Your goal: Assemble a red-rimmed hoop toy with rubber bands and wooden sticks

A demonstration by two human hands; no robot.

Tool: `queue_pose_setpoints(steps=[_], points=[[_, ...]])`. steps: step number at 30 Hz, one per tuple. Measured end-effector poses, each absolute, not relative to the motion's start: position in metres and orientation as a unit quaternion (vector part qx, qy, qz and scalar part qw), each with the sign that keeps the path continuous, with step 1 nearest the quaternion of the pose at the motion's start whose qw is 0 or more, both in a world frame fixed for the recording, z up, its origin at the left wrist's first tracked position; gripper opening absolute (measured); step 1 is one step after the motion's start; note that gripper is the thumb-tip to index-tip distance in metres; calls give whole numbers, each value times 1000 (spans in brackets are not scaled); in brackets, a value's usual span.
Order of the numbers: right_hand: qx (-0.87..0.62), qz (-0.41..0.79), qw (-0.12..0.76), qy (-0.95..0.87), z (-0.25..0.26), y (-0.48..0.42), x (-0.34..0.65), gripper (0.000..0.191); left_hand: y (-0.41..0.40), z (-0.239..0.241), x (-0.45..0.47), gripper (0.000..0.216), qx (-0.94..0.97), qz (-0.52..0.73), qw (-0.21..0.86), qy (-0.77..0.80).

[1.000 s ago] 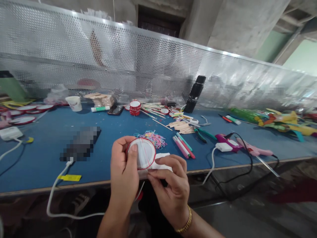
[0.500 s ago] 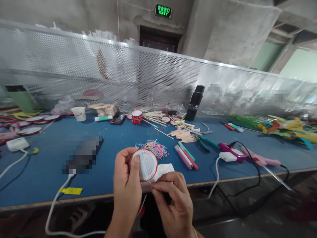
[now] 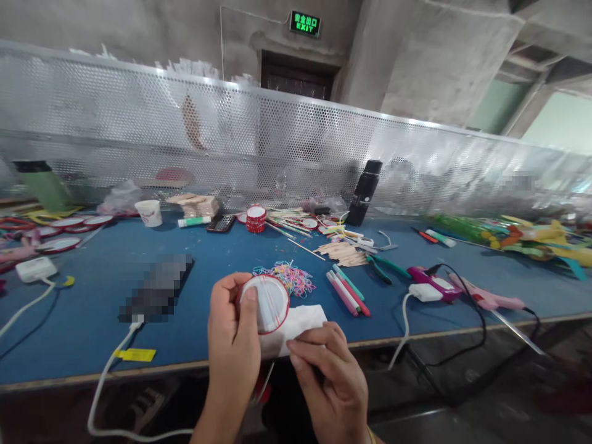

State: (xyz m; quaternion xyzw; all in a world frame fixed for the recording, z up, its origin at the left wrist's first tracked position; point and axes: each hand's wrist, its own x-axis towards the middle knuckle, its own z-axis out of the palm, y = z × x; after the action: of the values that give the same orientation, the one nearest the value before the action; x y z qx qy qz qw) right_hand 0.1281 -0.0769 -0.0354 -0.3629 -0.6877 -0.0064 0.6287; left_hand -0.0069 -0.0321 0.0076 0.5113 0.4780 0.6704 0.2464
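My left hand (image 3: 234, 348) grips a round white disc with a red rim (image 3: 274, 301), its thumb pressed on the face and its fingers behind. Thin bands run across the disc's face from top to bottom. Just to the lower right, apart from the rim, my right hand (image 3: 332, 379) has thumb and forefinger pinched together; whatever is between them, if anything, is too small to see. Under the hands, at the table edge, lies a white paper (image 3: 305, 317). Beyond the disc is a heap of small colored rubber bands (image 3: 296, 280).
Several markers (image 3: 346, 293), wooden sticks (image 3: 345, 251) and green-handled pliers (image 3: 382, 271) lie to the right, with a pink glue gun (image 3: 485, 293) farther along. A stack of red-rimmed discs (image 3: 256, 219) stands behind. At left is a phone (image 3: 157, 287) on a white cable.
My right hand has drawn away from the disc's lower edge, down and to the right. The disc and my left hand have shifted slightly left.
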Motion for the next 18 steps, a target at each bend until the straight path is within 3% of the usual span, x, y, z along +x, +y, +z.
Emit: queue_pose_setpoints(steps=[9, 18], points=[[-400, 181, 667, -602, -25, -70, 129, 36, -36, 8, -4, 35, 565, 623, 288, 457], [-416, 217, 677, -566, -15, -65, 124, 28, -36, 10, -1, 24, 613, 590, 316, 420]])
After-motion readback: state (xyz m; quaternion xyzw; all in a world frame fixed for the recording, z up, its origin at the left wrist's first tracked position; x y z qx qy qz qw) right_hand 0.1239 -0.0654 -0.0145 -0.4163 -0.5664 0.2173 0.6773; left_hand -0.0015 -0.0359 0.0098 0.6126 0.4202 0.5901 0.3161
